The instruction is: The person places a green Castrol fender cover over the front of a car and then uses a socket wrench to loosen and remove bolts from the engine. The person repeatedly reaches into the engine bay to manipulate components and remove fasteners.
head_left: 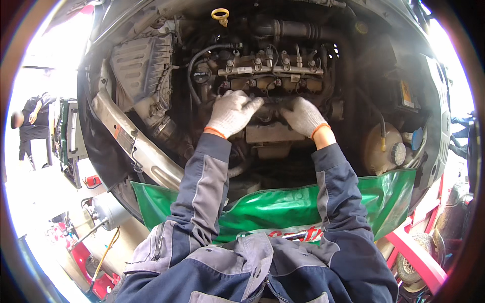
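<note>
**Desk:** Grey knit gloves with orange cuffs, both deep in an open engine bay. Where do your hands sit?

**Caption:** Your left hand (231, 112) and right hand (303, 116) rest side by side on a dark engine part (273, 107) at the centre of the bay, just below the metal fuel rail (270, 69). The left hand's fingers (247, 101) curl over the part's near edge, pointing toward three o'clock; the right hand's reach toward ten o'clock and lie pressed on it. Whether either hand has truly closed around anything, you cannot tell: the gloves hide the grip.

**Desk:** How will that part handle?

**Caption:** By its look it is rigid, dusty and fixed among hoses, so likely stiff rather than fragile, possibly greasy. Take it by its two outer ends, where your hands already are, clear of the thin black hose (198, 59) at eleven o'clock.

**Desk:** Surroundings?

**Caption:** A yellow dipstick ring (221, 14) at twelve o'clock, a ribbed grey air box (141, 65) at ten, a pale coolant tank (381, 146) at four, and a green fender cover (283, 207) draped across the front edge at six. Another person (31, 123) stands far off at nine o'clock.
</note>
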The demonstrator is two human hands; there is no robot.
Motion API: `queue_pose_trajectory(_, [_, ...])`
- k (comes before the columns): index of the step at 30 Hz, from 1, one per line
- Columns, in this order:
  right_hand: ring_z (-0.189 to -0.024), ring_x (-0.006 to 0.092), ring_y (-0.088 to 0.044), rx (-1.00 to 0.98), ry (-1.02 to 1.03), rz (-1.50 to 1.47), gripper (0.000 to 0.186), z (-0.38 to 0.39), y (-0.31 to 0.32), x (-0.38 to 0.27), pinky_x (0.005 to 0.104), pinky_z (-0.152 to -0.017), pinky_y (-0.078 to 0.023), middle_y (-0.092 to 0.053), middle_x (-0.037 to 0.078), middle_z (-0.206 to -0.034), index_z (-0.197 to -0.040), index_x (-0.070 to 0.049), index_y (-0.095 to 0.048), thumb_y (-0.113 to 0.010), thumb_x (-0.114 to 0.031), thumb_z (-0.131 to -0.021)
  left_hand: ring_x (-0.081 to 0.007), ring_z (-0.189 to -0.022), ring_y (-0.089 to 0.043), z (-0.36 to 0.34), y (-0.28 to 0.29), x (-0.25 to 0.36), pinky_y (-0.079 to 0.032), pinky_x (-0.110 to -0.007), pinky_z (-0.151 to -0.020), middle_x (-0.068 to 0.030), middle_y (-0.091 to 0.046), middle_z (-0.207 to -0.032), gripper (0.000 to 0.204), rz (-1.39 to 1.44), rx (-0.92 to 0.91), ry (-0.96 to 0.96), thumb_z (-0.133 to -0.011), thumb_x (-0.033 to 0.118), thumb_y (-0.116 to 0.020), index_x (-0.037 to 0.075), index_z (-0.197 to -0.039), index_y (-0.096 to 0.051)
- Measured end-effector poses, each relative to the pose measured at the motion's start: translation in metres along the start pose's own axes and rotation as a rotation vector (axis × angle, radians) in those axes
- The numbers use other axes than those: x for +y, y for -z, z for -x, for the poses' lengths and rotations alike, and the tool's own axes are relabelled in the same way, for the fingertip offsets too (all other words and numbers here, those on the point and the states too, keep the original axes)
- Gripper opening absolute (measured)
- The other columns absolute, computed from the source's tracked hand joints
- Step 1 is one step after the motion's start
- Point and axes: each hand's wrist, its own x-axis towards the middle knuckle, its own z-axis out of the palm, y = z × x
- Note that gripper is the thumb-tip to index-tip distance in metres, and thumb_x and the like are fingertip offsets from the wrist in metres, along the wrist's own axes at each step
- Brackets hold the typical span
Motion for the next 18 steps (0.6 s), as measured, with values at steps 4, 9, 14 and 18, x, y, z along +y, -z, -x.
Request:
queue_pose_trajectory(4, [-0.108,0.0487,-0.074,-0.033,-0.082,0.183,0.038,0.000,-0.011,-0.005,0.0532,-0.098,-0.061,-0.078,0.030,-0.107,-0.113,0.003,-0.080,-0.074,-0.026,-0.090,-0.0350,-0.113,-0.073,-0.001,0.009,-0.021,-0.057,-0.049,-0.099,-0.0121,-0.078,-0.114,0.030,0.071,0.129,0.041,-0.100,0.038,-0.077,0.009,-0.101,-0.084])
queue_pose_trajectory(9, [-0.109,0.0433,-0.077,0.281,0.053,-0.160,0.037,-0.009,-0.025,-0.011,0.0486,-0.097,-0.062,-0.080,0.024,-0.111,-0.120,-0.006,-0.081,-0.078,-0.028,-0.091,-0.0389,-0.116,-0.073,-0.016,0.013,-0.035,-0.057,-0.050,-0.102,-0.0144,-0.079,-0.119,0.031,-0.227,0.346,0.183,-0.093,0.038,-0.081,0.012,-0.110,-0.084])
queue_pose_trajectory(14, [-0.116,0.0438,-0.075,0.140,0.040,-0.174,0.047,-0.009,-0.057,-0.032,0.0478,-0.101,-0.061,-0.080,0.024,-0.122,-0.137,-0.008,-0.076,-0.080,-0.028,-0.094,-0.0394,-0.116,-0.075,-0.048,0.013,-0.044,-0.059,-0.050,-0.102,-0.0172,-0.080,-0.124,0.042,-0.261,0.087,0.412,-0.094,0.045,-0.078,0.010,-0.116,-0.082])
queue_pose_trajectory(18, [-0.117,0.0440,-0.075,0.181,0.116,-0.197,0.049,-0.038,-0.077,-0.031,0.0478,-0.101,-0.061,-0.079,0.026,-0.121,-0.136,-0.003,-0.074,-0.080,-0.029,-0.096,-0.0421,-0.116,-0.076,-0.062,0.012,-0.058,-0.060,-0.049,-0.100,-0.0241,-0.080,-0.120,0.051,-0.211,-0.042,0.411,-0.095,0.053,-0.074,0.007,-0.114,-0.081])
